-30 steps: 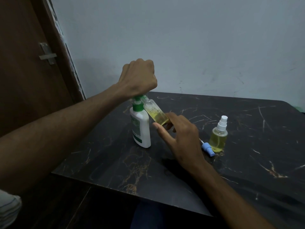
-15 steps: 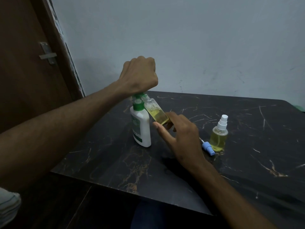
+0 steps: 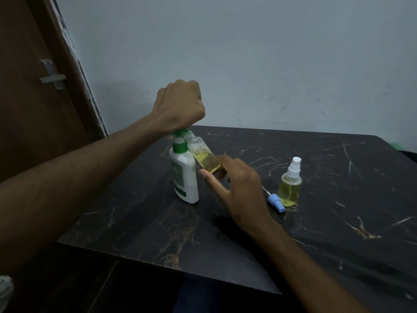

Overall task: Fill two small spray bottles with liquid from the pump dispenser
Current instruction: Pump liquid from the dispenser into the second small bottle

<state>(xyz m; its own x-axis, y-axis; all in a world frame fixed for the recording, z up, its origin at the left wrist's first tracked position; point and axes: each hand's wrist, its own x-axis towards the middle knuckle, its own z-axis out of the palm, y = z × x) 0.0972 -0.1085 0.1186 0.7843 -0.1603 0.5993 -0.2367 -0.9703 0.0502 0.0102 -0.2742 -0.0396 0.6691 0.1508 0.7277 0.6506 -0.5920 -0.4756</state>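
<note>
A white pump dispenser (image 3: 184,177) with a green collar stands on the dark marble table (image 3: 316,233). My left hand (image 3: 179,107) sits fisted on top of its green pump head, hiding most of it. My right hand (image 3: 234,188) pinches the base of a small clear bottle (image 3: 204,155), tilted so its open neck meets the pump spout. Yellow liquid with bubbles fills its lower part. A second small bottle (image 3: 290,187), capped with a white sprayer and nearly full of yellow liquid, stands upright to the right.
A loose blue spray top (image 3: 275,201) with its dip tube lies on the table between my right hand and the capped bottle. A brown door with a metal latch (image 3: 52,75) is at the left. A pale wall rises behind the table.
My left fist has risen slightly on the pump head. The tilted bottle now shows more bubbles above the yellow liquid. My right hand has stayed in place.
</note>
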